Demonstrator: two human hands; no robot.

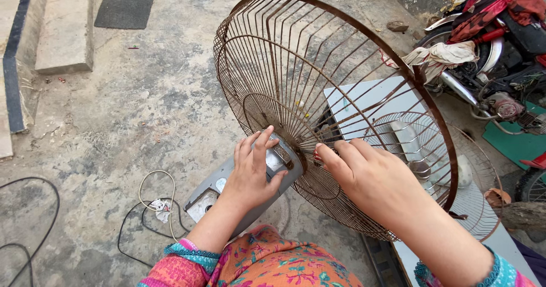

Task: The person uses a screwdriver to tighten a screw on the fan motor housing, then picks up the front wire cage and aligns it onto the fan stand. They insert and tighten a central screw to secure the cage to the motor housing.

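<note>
My left hand (250,176) lies spread on the grey fan motor housing (227,190). My right hand (369,179) reaches inside the rusty wire guard (318,48), fingertips apparently pinching the hub; wires obscure it. Around: one second guard (472,167) on the counter (364,102), one motorcycle (495,54), one dark mat (125,7).

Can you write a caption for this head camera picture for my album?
Left hand steadies the grey motor; right hand reaches inside the rusty fan guard.
</note>
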